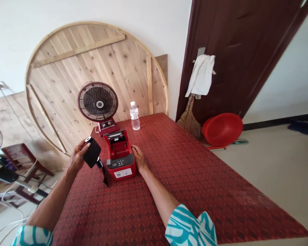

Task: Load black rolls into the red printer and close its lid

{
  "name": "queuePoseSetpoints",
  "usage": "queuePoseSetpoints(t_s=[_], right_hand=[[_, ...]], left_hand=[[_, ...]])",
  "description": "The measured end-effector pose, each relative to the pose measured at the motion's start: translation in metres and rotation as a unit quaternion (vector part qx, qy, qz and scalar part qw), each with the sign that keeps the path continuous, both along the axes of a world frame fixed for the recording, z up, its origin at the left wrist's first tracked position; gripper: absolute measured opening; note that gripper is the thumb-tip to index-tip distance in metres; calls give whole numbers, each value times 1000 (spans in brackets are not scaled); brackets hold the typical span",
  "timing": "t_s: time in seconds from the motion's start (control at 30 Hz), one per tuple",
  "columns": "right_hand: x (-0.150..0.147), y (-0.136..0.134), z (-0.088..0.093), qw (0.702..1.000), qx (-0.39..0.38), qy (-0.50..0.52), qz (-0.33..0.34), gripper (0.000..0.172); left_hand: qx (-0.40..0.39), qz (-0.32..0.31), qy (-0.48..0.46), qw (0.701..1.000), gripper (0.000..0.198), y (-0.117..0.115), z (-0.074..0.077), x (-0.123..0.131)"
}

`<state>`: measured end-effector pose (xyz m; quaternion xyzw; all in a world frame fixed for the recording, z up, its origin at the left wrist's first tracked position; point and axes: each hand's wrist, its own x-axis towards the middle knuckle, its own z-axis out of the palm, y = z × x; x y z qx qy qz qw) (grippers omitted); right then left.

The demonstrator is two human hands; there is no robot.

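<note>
A red and black label printer stands on the table with its lid up, and its inner bay shows no roll. My left hand is closed round a black roll with a white core, raised just left of the printer. My right hand lies along the printer's right side, its fingers curled against the casing and partly hidden. Between the roll and the printer, a smaller piece with a white end and a dangling black strip touches the tabletop; its upper part is hidden behind the roll.
Behind the printer stands a dark red fan heater, with a water bottle to its right. The table has a red patterned cover. A round wooden tabletop leans on the wall. A red basin and broom are by the door.
</note>
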<state>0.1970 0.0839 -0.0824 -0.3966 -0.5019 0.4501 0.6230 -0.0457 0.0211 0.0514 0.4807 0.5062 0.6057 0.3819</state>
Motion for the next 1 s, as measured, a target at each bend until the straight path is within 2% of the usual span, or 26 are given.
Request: queuePoseSetpoints(t_s=[0.1,0.2,0.27,0.43,0.57,0.63,0.7,0.83,0.93,1.0], right_hand=[[-1,1,-2,1000,0,6,0,34],[-1,0,-3,1000,3,12,-2,34],[-1,0,-4,1000,3,12,-1,34],[-1,-1,-3,1000,-3,-2,3,34],[-1,0,-3,1000,3,-14,-5,33],[-2,0,-3,1000,5,-17,-10,31],[-3,1,-4,1000,5,-16,-12,31],[-3,1,-5,1000,1,-17,-8,30],[-2,0,-6,1000,4,-19,-5,32],[-1,0,-6,1000,5,-22,-5,33]], left_hand=[[-4,-54,18,998,64,-17,12,18],[-9,-135,122,983,52,-20,11,42],[-13,-159,203,966,42,-13,7,59],[-10,-125,388,913,26,21,-4,85],[0,-80,541,837,24,42,-9,88],[-17,-97,591,801,22,48,-12,87],[-33,-124,611,781,22,52,-15,87],[-40,-162,577,800,18,61,-19,91],[-38,-196,549,811,11,63,-15,93],[-24,-221,505,834,6,57,-11,91]])
